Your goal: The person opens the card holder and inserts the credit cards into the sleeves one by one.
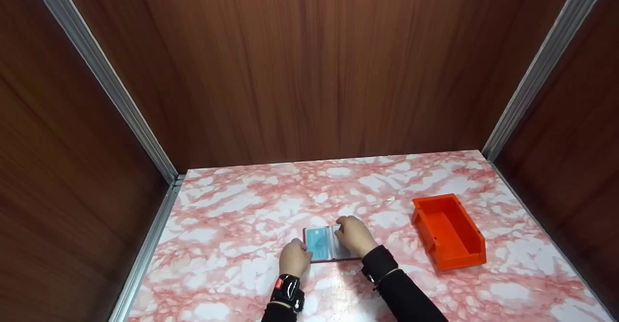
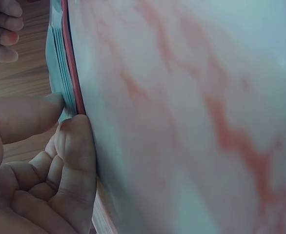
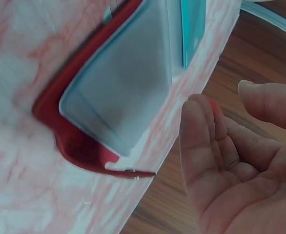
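Observation:
A card holder with a red cover (image 3: 48,102) lies spread open on the tabletop. A light blue card (image 1: 317,244) shows in its left half. On the right half, clear plastic sleeves (image 3: 121,73) stand a little away from the cover in the right wrist view. My left hand (image 1: 294,258) pinches the holder's left edge, thumb on the sleeves and a finger against the red cover edge (image 2: 73,68). Over the right half hovers my right hand (image 1: 355,236), its fingers loosely bent and thumb apart, with nothing between them.
An orange plastic bin (image 1: 428,230) stands to the right of the card holder. The table (image 1: 232,215) has a pink and white marbled top. Brown wood-grain panels (image 1: 300,70) enclose it at the back and both sides, with metal posts at the corners.

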Motion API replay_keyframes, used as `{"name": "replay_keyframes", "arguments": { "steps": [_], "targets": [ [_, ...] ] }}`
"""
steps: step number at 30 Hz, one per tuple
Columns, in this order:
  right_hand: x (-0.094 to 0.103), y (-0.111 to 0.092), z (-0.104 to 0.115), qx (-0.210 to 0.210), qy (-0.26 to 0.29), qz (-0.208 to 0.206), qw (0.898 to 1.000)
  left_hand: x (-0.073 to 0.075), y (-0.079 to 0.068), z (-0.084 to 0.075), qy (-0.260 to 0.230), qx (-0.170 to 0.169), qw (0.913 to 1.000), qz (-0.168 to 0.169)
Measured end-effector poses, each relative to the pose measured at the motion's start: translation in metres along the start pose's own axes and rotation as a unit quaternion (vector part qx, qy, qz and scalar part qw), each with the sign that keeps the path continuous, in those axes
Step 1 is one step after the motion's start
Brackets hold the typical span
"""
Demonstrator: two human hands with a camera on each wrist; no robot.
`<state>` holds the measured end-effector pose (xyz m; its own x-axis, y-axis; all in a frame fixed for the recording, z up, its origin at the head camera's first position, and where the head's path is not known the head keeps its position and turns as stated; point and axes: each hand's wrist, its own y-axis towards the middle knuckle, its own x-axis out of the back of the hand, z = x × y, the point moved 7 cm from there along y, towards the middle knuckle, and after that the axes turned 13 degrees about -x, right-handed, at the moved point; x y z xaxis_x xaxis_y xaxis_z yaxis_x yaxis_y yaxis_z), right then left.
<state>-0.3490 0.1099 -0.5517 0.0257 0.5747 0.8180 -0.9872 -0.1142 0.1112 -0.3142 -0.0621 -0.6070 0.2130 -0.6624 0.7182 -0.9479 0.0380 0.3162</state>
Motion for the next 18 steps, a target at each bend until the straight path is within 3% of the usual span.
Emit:
{"name": "replay_keyframes", "arguments": {
  "steps": [10,18],
  "targets": [
    [0.015,0.003,-0.013,-0.006,0.004,-0.018,1.000,0.000,-0.001,0.001,0.000,-0.012,0.9999,-0.006],
    [0.023,-0.002,-0.030,-0.039,-0.012,-0.010,0.999,0.005,-0.003,-0.005,-0.001,-0.034,0.9990,-0.029]
  ]
}}
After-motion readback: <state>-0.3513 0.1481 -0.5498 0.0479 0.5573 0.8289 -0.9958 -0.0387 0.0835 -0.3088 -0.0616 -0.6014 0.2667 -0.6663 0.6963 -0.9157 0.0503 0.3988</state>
